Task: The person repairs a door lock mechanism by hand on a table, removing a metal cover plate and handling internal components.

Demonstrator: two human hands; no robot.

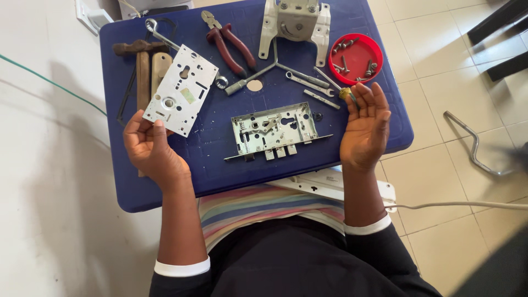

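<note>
We saw a blue table filling the middle of the view, set on a pale tiled floor, with the person seated close against its near edge. At the far edge stood a white metal bracket, and near the middle lay an open lock case, its springs and levers exposed and its bolts pointing toward the person. The left hand held a white cover plate up off the table, tilted, with the thumb and fingertips pinching its lower corner and the palm turned upward; the plate hung over the left part of the table, to the left of the lock case and apart from it. Behind the plate lay a hammer with a wooden handle, and to its right red-handled pliers. A three-armed wrench and a small spanner lay between the pliers and a round red lid that held loose screws. The right hand was raised at the right edge of the table, palm up, fingers loosely curled and spread; it gripped nothing that we could make out. A screwdriver with a yellow handle lay just behind its fingertips, and we could not tell whether they touched it.
</note>
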